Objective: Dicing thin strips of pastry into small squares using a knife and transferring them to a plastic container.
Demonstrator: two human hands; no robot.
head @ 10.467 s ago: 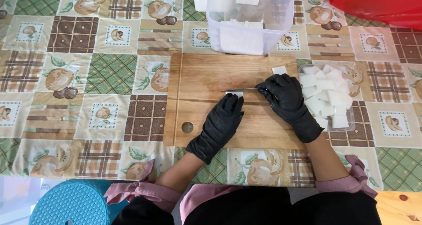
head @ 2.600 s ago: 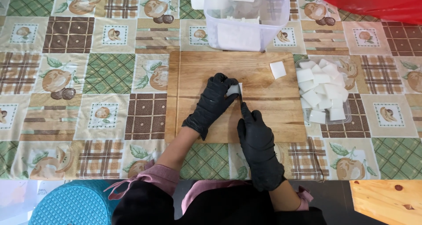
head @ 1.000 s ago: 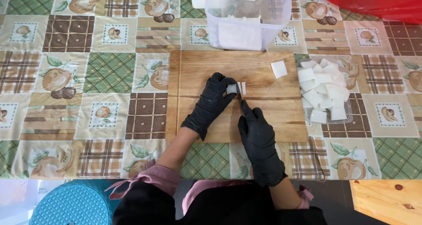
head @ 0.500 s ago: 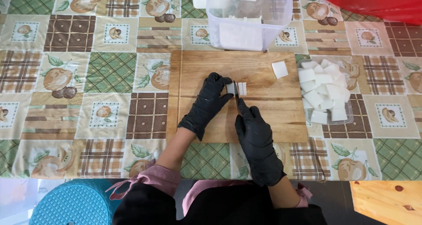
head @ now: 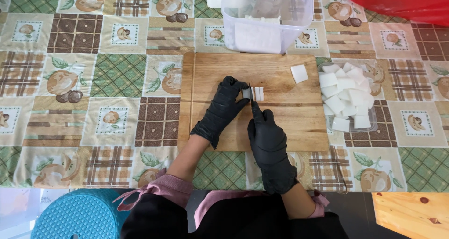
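Your right hand (head: 269,145) has moved up a little since a moment ago, so the knife (head: 251,95) now sits deeper in the white block (head: 248,93), with thin slices beside it. That looks like another slice nearly cut. The block lies on the cutting board (head: 280,122), near its middle. Your left hand (head: 223,109) pinches the block; your right hand is clenched around the knife handle.
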